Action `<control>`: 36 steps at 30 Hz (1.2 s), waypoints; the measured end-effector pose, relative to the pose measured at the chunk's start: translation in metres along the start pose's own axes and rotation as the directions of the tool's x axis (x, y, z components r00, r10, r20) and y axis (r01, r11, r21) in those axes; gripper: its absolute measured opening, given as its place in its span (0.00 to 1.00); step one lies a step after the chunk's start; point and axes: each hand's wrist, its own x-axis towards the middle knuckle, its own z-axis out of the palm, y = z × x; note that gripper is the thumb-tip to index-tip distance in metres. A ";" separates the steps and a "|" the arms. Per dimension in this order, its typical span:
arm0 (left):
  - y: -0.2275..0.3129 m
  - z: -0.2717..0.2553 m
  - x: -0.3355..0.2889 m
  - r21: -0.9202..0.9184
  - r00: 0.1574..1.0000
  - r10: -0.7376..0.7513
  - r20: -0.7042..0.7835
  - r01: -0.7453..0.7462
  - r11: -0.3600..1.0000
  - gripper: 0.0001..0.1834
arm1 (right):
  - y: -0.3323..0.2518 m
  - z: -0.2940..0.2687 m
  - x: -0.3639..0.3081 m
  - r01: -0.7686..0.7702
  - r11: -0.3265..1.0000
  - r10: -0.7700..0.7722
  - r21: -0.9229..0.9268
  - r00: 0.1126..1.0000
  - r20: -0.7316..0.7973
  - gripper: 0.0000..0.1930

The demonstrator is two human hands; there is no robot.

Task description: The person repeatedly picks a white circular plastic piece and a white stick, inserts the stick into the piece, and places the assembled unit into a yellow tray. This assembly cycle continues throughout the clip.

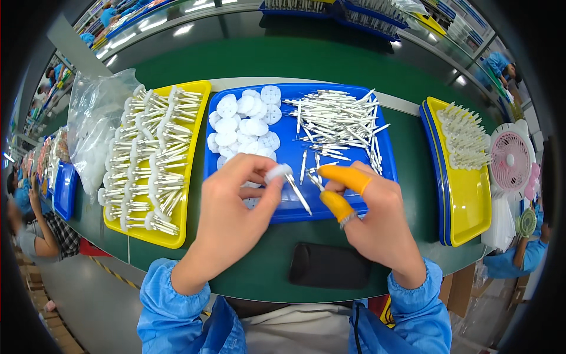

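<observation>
My left hand (pixel 236 203) pinches a small white round disc (pixel 278 173) with a thin white pin (pixel 299 195) sticking down out of it. My right hand (pixel 368 209), with orange finger cots on thumb and forefinger, grips more thin white pins (pixel 315 178) just right of the disc. Both hands hover over the near edge of a blue tray (pixel 295 154). That tray carries a heap of white discs (pixel 244 127) on its left and a pile of loose white pins (pixel 339 121) on its right.
A yellow tray (pixel 191 177) at the left is filled with rows of assembled disc-and-pin pieces, beside a clear plastic bag (pixel 97 127). At the right are stacked yellow and blue trays (pixel 466 200) and a pink fan (pixel 512 159). A black phone (pixel 329 266) lies near the green table's edge.
</observation>
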 end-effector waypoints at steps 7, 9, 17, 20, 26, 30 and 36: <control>-0.002 0.014 -0.003 0.103 0.986 0.129 0.103 -0.140 0.985 0.10 | 0.009 -0.005 -0.011 0.120 0.986 -0.098 -0.116 0.979 0.177 0.24; -0.002 0.014 -0.003 0.123 0.985 0.130 0.109 -0.143 0.982 0.10 | 0.011 -0.005 -0.011 0.112 0.985 -0.084 -0.134 0.977 0.196 0.24; -0.003 0.016 -0.006 0.165 0.993 0.084 0.083 -0.097 0.982 0.09 | 0.017 -0.003 -0.010 0.099 0.974 -0.055 -0.204 0.976 0.210 0.23; -0.002 0.018 -0.006 0.190 0.993 0.105 0.054 -0.113 0.975 0.09 | 0.017 0.000 -0.013 0.142 0.962 -0.095 -0.234 0.975 0.200 0.23; -0.003 0.016 -0.006 0.200 0.993 0.113 0.042 -0.119 0.972 0.08 | 0.007 -0.005 -0.011 0.089 0.975 -0.054 -0.204 0.984 0.171 0.22; -0.001 0.016 -0.005 0.158 0.996 0.073 0.050 -0.080 0.984 0.07 | 0.009 -0.003 -0.011 0.139 0.976 -0.113 -0.167 0.981 0.156 0.21; 0.001 0.017 -0.006 0.125 0.998 0.029 0.063 -0.036 0.992 0.08 | 0.015 -0.003 -0.010 0.106 0.973 -0.062 -0.207 0.976 0.208 0.23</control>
